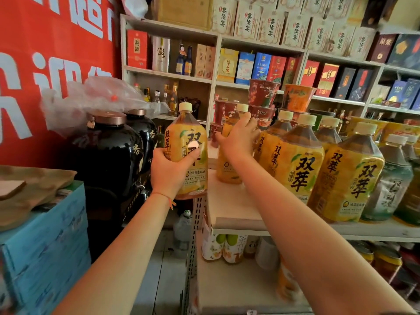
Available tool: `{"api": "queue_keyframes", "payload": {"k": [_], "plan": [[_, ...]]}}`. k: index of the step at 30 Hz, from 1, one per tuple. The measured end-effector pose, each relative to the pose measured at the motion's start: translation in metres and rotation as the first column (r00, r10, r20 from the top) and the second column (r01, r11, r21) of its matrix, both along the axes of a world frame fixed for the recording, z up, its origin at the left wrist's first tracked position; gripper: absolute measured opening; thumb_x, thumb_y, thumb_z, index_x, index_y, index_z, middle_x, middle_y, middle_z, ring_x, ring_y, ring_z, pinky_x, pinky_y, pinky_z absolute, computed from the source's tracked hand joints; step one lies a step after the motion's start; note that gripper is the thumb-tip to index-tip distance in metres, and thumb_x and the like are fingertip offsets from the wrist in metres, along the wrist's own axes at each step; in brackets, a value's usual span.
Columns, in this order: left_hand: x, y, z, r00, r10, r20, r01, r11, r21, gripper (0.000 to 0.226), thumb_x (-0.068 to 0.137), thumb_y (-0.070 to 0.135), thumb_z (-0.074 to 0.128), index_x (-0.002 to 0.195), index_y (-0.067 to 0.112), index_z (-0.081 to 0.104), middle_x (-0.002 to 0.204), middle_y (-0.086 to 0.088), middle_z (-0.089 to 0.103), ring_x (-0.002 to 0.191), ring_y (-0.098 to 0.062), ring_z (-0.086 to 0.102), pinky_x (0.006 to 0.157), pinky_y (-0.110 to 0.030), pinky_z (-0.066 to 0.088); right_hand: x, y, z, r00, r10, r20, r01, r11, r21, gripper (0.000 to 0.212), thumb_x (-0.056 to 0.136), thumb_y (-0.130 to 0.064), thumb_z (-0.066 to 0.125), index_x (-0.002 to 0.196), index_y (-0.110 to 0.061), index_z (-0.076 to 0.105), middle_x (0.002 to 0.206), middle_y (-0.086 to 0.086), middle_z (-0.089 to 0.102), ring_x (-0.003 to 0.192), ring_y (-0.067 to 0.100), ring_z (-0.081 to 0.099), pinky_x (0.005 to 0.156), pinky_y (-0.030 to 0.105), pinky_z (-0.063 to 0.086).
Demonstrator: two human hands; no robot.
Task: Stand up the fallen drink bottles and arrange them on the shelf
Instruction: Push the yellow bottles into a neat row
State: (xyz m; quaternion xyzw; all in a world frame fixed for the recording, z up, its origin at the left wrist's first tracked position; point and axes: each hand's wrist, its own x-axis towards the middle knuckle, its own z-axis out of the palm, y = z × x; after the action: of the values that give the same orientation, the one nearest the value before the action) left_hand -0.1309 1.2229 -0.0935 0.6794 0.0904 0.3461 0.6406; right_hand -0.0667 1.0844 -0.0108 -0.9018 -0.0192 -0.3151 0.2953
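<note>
My left hand (169,170) grips a large yellow-labelled tea bottle (189,133) upright, held in the air just left of the white shelf (229,201). My right hand (238,137) wraps around the upper body of a second yellow tea bottle (227,171), which stands upright at the back left of the shelf. Several more of the same yellow bottles (300,164) stand in rows to the right on the shelf. The front left of the shelf surface is bare.
Green-labelled bottles (393,183) stand at the shelf's right end. Stacked instant noodle cups (263,96) sit behind the bottles. Two black ceramic jars (109,151) stand to the left, with a blue carton (45,246) nearer me. Wall shelves hold boxed liquor (247,67).
</note>
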Motion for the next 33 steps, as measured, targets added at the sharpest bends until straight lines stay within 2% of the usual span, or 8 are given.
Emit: {"api": "queue_keyframes", "payload": {"k": [5, 10, 16, 19, 23, 27, 31, 33], "plan": [[-0.009, 0.000, 0.003, 0.999, 0.026, 0.037, -0.027, 0.999, 0.038, 0.063, 0.069, 0.049, 0.088, 0.108, 0.020, 0.049, 0.102, 0.011, 0.061, 0.092, -0.006, 0.063, 0.074, -0.029, 0.053, -0.002, 0.004, -0.006, 0.998, -0.047, -0.044, 0.047, 0.999, -0.012, 0.108, 0.085, -0.045, 0.076, 0.158, -0.016, 0.002, 0.159, 0.022, 0.013, 0.138, 0.044, 0.030, 0.105, 0.049, 0.043], [-0.011, 0.001, 0.003, 0.997, 0.047, 0.060, -0.047, 0.999, 0.007, 0.066, 0.069, 0.051, 0.087, 0.111, 0.020, 0.047, 0.103, 0.011, 0.059, 0.092, -0.006, 0.062, 0.080, -0.036, 0.055, -0.016, 0.004, -0.007, 1.000, -0.026, -0.009, 0.025, 0.995, -0.101, 0.112, 0.085, -0.047, 0.074, 0.159, -0.014, -0.003, 0.159, 0.018, 0.013, 0.134, 0.041, 0.031, 0.103, 0.045, 0.043], [-0.013, -0.003, 0.009, 0.994, 0.047, 0.094, -0.042, 0.998, -0.050, 0.062, 0.075, 0.045, 0.085, 0.119, 0.021, 0.048, 0.106, 0.010, 0.058, 0.099, -0.012, 0.062, 0.084, -0.031, 0.053, -0.064, -0.011, -0.014, 0.997, 0.051, 0.066, -0.043, 0.993, -0.111, 0.111, 0.084, -0.058, 0.068, 0.159, -0.017, -0.003, 0.158, 0.013, 0.018, 0.134, 0.037, 0.034, 0.095, 0.043, 0.047], [-0.011, -0.008, 0.014, 0.991, -0.033, 0.132, 0.035, 0.999, -0.010, 0.065, 0.076, 0.038, 0.086, 0.124, 0.017, 0.047, 0.114, 0.005, 0.058, 0.102, -0.012, 0.060, 0.078, -0.020, 0.048, -0.092, -0.020, -0.019, 0.990, 0.023, 0.139, -0.003, 0.990, -0.138, 0.112, 0.082, -0.068, 0.064, 0.159, -0.018, 0.000, 0.155, 0.012, 0.023, 0.133, 0.034, 0.038, 0.080, 0.036, 0.048], [-0.009, -0.023, 0.018, 0.966, -0.222, 0.134, 0.233, 0.970, -0.074, 0.066, 0.077, 0.036, 0.086, 0.127, 0.015, 0.048, 0.120, -0.001, 0.063, 0.109, -0.017, 0.064, 0.089, -0.038, 0.056, -0.121, -0.034, -0.023, 0.984, -0.005, 0.179, 0.035, 0.985, -0.166, 0.110, 0.080, -0.067, 0.064, 0.159, -0.021, 0.003, 0.155, 0.012, 0.026, 0.138, 0.034, 0.035, 0.079, 0.036, 0.051], [-0.010, -0.045, 0.020, 0.910, -0.403, 0.099, 0.413, 0.904, -0.110, 0.043, 0.088, 0.021, 0.076, 0.121, 0.021, 0.049, 0.118, -0.001, 0.064, 0.107, -0.019, 0.065, 0.079, -0.033, 0.055, -0.132, -0.041, -0.028, 0.958, -0.033, 0.285, 0.090, 0.978, -0.190, 0.109, 0.079, -0.070, 0.062, 0.158, -0.017, 0.010, 0.148, 0.012, 0.034, 0.130, 0.030, 0.042, 0.068, 0.031, 0.046], [-0.009, -0.060, 0.017, 0.864, -0.502, 0.040, 0.503, 0.858, -0.100, 0.028, 0.097, 0.015, 0.062, 0.119, 0.026, 0.049, 0.121, -0.006, 0.065, 0.102, -0.016, 0.068, 0.070, -0.027, 0.057, -0.129, -0.047, -0.037, 0.921, -0.062, 0.385, 0.136, 0.976, -0.169, 0.110, 0.078, -0.071, 0.061, 0.157, -0.007, 0.019, 0.141, 0.019, 0.044, 0.121, 0.034, 0.050, 0.078, 0.039, 0.056], [-0.008, -0.061, 0.021, 0.851, -0.525, 0.029, 0.526, 0.849, -0.052, 0.022, 0.102, 0.025, 0.056, 0.123, 0.023, 0.051, 0.126, -0.011, 0.064, 0.100, -0.015, 0.069, 0.071, -0.026, 0.058, -0.125, -0.045, -0.045, 0.903, -0.049, 0.427, 0.116, 0.984, -0.134, 0.105, 0.081, -0.067, 0.060, 0.155, -0.002, 0.023, 0.141, 0.024, 0.044, 0.122, 0.038, 0.049, 0.089, 0.044, 0.054]]}}
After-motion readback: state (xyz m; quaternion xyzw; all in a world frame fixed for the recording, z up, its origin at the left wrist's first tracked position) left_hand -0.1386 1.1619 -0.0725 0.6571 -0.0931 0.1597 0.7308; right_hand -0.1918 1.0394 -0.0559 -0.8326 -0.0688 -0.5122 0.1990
